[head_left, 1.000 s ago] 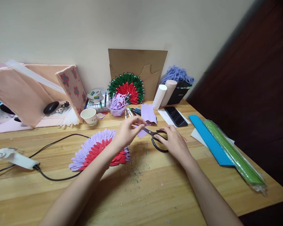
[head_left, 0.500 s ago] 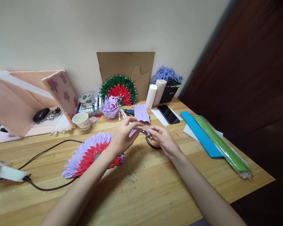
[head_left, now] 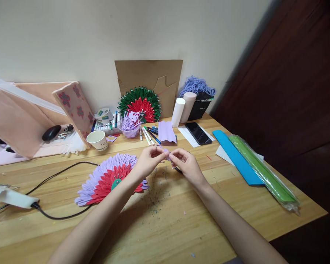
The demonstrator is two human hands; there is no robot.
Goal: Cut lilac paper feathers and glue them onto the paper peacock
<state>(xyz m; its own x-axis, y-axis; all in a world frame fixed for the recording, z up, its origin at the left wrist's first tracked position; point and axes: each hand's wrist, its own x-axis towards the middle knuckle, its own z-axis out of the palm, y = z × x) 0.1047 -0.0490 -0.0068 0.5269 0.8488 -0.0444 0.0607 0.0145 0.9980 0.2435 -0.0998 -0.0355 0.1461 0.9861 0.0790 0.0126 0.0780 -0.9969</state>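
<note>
Left hand [head_left: 148, 160]: thumb and fingers closed in a pinch on a small purple scrap [head_left: 167, 153]. Right hand [head_left: 187, 165]: fingers curled, thumb and forefinger gripping the same scrap from the other side. Scrap: held between the two sets of fingertips, above the counter [head_left: 165, 234]. Scissors, black-handled [head_left: 178, 170]: one loop showing beneath the right hand, the remainder hidden; whether any finger touches them cannot be told.

Fan, purple and red, with a green piece at its centre [head_left: 103, 186]: flat, partly covered by the left forearm. Beyond the hands: purple sheet [head_left: 167, 132]; loose pens [head_left: 149, 137]; bowl [head_left: 131, 134] of purple strips; paper cup [head_left: 97, 141]; green-and-red fan [head_left: 140, 106], upright before a cardboard sheet [head_left: 148, 71].

To the right: phone [head_left: 198, 133], resting on white paper; blue sheet [head_left: 238, 158]; green roll in clear wrap [head_left: 261, 171], lying along the blue sheet.
</note>
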